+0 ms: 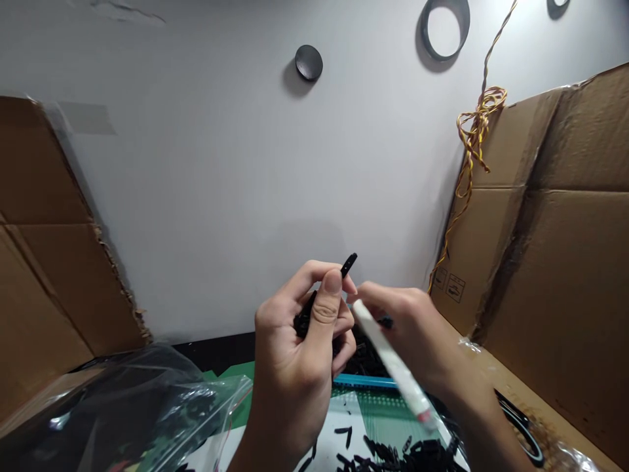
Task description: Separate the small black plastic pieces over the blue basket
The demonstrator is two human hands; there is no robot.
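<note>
Between the thumb and forefinger of my left hand (307, 347) a small black plastic piece (349, 263) is pinched, its tip pointing up and to the right. More dark pieces (303, 321) lie inside the curled palm. My right hand (400, 311) grips a slim white stick (390, 354) with a reddish lower end, which slants down to the right and is blurred. What tip it has is hidden near the fingers. The two hands almost meet at the fingertips, just right of the black piece.
Loose black pieces (417, 455) are heaped below on white paper and a green mat (373, 410). Behind the hands, a blue-rimmed container (366, 381) holds more. A clear plastic bag (162, 400) lies left. Cardboard panels (570, 262) flank both sides; twisted wire (474, 131) hangs right.
</note>
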